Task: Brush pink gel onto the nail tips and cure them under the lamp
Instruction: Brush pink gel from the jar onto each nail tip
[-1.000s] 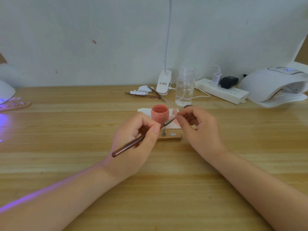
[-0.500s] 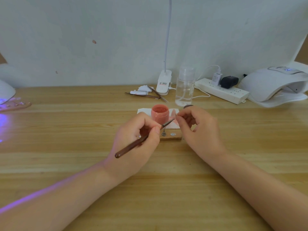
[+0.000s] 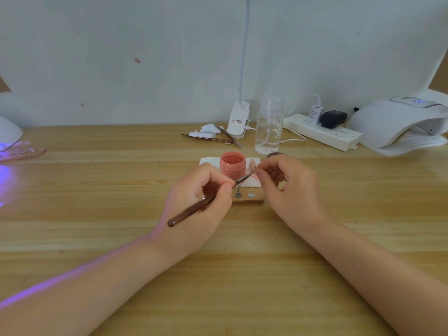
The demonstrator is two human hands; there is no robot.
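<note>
In the head view, the left hand [image 3: 197, 202] sits just left of the frame's centre, its fingers curled round a dark brown brush [image 3: 208, 200] held like a pen; the handle end points toward the lower left and the bristle end angles up to the right. The right hand [image 3: 288, 187], just right of centre, has its thumb and forefinger pinched on something small at the brush tip, seemingly a pale pink nail tip [image 3: 252, 164], though it is too small to tell for sure. An open jar of pink gel [image 3: 232, 164] stands directly behind the brush tip, on a white tissue [image 3: 252, 181]. Below the tip, between the two hands, lies a small wooden holder block [image 3: 249, 198] with metal studs. A white curing lamp [image 3: 397, 124] rests at the right edge of the wooden table [image 3: 97, 185]; a second lamp [image 3: 8, 134] glows violet at the left edge. Behind the jar stand a clear bottle [image 3: 269, 124], a clip light [image 3: 238, 120] and a power strip [image 3: 322, 132].
</note>
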